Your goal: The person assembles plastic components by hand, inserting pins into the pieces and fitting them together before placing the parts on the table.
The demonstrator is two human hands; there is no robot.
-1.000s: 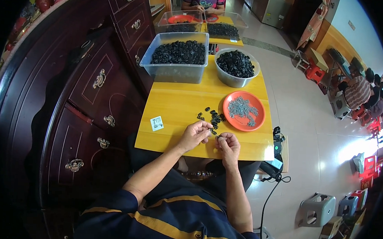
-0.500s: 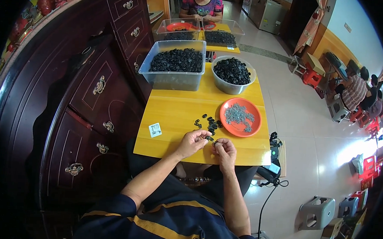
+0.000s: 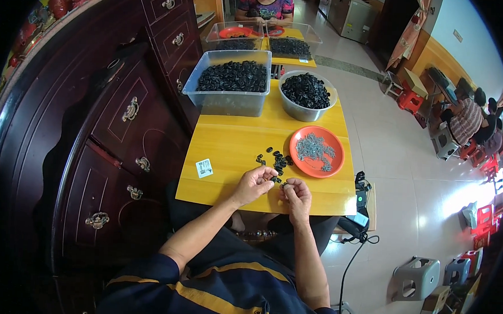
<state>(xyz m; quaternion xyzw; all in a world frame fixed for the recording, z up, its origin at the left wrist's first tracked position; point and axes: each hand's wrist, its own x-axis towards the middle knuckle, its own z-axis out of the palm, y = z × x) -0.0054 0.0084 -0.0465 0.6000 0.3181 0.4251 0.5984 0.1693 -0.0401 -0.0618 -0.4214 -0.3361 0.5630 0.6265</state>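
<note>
Over the near part of the yellow table [image 3: 229, 150], my left hand [image 3: 254, 184] pinches a small black oval piece [image 3: 276, 179] between thumb and fingers. Close to its right, my right hand [image 3: 296, 197] has its fingertips pressed together on something small and dark, partly hidden by them. Just beyond my hands lies a loose group of small black oval pieces [image 3: 279, 161]. To the right of these, a round orange plate [image 3: 339, 147] bears a heap of small silvery-grey parts [image 3: 313, 147].
A clear rectangular bin [image 3: 231, 105] and a round tub [image 3: 304, 113], both full of black pieces, stand at the table's far side. A white label [image 3: 204, 168] lies at left. Dark wooden drawers [image 3: 118, 117] flank the left; a person [image 3: 265, 6] sits beyond.
The table and its contents appear very slightly higher in the view. My hands stay in nearly the same place, still pinching, with only small finger shifts.
</note>
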